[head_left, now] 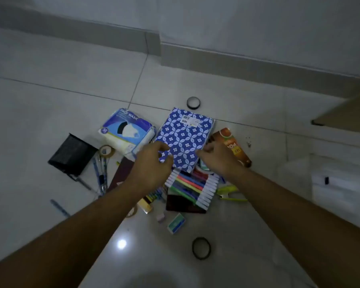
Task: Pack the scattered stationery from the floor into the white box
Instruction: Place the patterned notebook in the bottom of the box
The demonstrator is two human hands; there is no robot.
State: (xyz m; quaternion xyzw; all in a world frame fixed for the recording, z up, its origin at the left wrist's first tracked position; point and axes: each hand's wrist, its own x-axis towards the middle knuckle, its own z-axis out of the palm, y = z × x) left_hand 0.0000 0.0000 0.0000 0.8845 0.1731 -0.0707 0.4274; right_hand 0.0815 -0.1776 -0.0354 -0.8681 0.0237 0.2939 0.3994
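A blue notebook with a white flower pattern (183,140) lies on top of the stationery pile on the tiled floor. My left hand (152,163) reaches over its lower left corner with fingers spread and loosely curved. My right hand (218,156) is at the notebook's right edge with its fingers curled; whether they grip the edge is hidden. A set of coloured markers (193,188) lies just below the notebook. Several blue pens (100,177) lie to the left. The white box (341,179) stands at the right edge of the view.
Around the pile are a face mask pack (127,129), a black mesh holder (73,152), a tape roll (106,151), an orange carton (233,146), a small eraser box (176,223), a black ring (201,248) and black tape (193,102). A wall runs behind.
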